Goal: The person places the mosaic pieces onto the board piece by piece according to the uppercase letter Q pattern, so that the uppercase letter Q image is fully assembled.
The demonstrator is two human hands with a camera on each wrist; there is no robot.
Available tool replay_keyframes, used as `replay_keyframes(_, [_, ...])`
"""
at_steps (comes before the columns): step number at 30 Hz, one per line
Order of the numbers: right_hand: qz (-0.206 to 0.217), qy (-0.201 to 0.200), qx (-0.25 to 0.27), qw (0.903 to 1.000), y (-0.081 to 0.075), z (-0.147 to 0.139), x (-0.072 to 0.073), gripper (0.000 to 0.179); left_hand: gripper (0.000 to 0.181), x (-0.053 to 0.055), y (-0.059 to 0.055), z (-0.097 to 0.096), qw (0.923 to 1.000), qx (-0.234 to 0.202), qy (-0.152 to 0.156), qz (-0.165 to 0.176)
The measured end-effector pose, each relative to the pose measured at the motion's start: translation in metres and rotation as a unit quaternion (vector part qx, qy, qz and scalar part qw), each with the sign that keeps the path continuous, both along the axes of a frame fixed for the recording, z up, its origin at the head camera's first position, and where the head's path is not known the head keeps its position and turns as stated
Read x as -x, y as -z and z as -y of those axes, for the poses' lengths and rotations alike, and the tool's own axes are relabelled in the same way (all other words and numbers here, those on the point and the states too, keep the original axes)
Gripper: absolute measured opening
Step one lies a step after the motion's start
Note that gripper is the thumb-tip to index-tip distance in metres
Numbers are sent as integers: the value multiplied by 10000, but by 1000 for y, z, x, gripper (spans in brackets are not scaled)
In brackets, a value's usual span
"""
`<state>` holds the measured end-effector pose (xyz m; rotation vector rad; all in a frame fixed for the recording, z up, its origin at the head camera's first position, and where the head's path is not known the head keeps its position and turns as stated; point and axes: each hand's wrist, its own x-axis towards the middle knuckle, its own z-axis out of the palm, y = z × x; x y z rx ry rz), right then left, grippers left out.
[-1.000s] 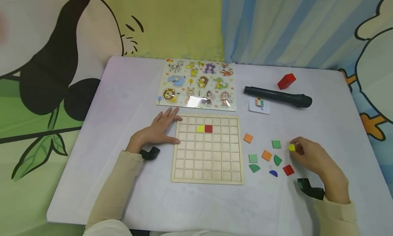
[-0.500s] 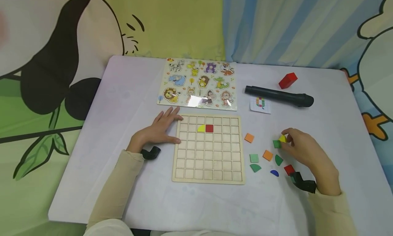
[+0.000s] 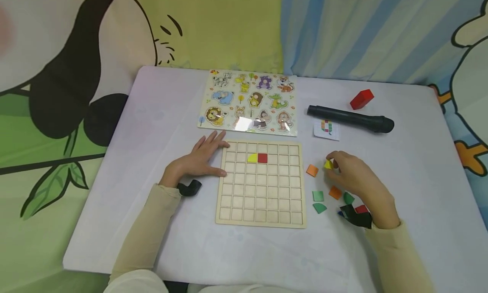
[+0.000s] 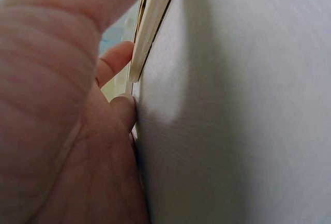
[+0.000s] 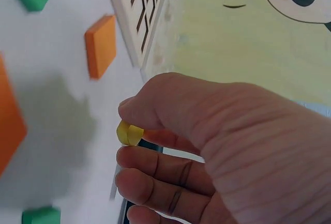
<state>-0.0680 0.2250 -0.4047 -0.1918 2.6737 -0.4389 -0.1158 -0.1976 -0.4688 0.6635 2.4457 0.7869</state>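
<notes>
My right hand (image 3: 358, 176) pinches a small yellow tile (image 5: 129, 134) between thumb and fingertips, just above the table. My left hand (image 3: 194, 160) is spread at the left side of a wooden grid board (image 3: 267, 191), thumb and a fingertip touching its edge. In the board's second row, a yellow quarter-round tile (image 3: 252, 158) sits beside a red square tile (image 3: 262, 158). Right of the board lie an orange square (image 3: 312, 170), another orange square (image 3: 335, 192), a green square (image 3: 318, 196) and a green quarter-round tile (image 3: 320, 207). A second green square is hidden by my right hand.
An animal picture puzzle (image 3: 248, 102) lies behind the board. At the back right are a pattern card (image 3: 326, 129), a black microphone-like object (image 3: 350, 118) and a red block (image 3: 361, 99). My right wrist's black camera mount (image 3: 356, 216) partly covers a red tile (image 3: 361, 209).
My right hand has carried the yellow tile leftward and away from me, passing over the loose tiles toward the board. The left hand stays at the board's edge.
</notes>
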Motion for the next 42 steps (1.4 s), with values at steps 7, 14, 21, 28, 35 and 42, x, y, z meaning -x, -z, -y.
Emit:
replay_keyframes(7, [-309,-622,227,9973,6,25,11,37,85,-1,-2,0,10000,-21,-4,32])
replay_keyframes(14, [-787,-1121,683,9882,15,44,22,32,85,0,-2,-1,10000,-30,-27,32])
replay_keyframes(21, [-678,-1228,1031,9847,21,60,32,32,85,1,-1,-1,10000,-5,-41,40])
replay_keyframes(28, [-535,-1340,1192,9823,21,79,35,33,86,0,0,0,9999,71,-59,39])
replay_keyframes(35, [-576,-1491,1287,9787,28,91,37,33,85,-1,0,-1,10000,50,-51,23])
replay_keyframes(42, [-676,-1684,1414,9732,29,96,39,32,86,0,0,0,10000,75,-46,7])
